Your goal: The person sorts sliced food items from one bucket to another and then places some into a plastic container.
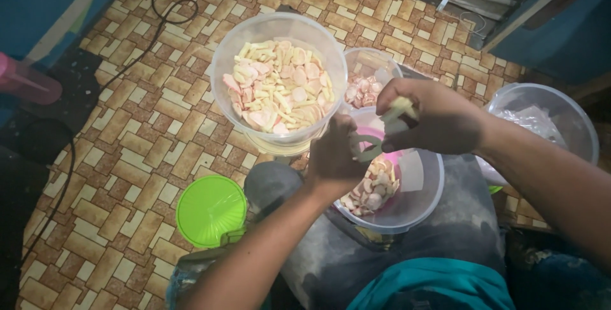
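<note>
Head view: my right hand (433, 119) pinches a pale strip (400, 109), left hand (334, 157) closed on its lower end, above the clear bowl (414, 205) on my lap. Looks soft, light, tearable; grip near ends.

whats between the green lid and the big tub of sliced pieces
Only bare patterned floor separates the green lid from the big tub, in the head view.

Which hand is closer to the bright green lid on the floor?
Left. The left hand is up and to the right of the green lid, over the lap tub. The right hand is farther right still.
</note>
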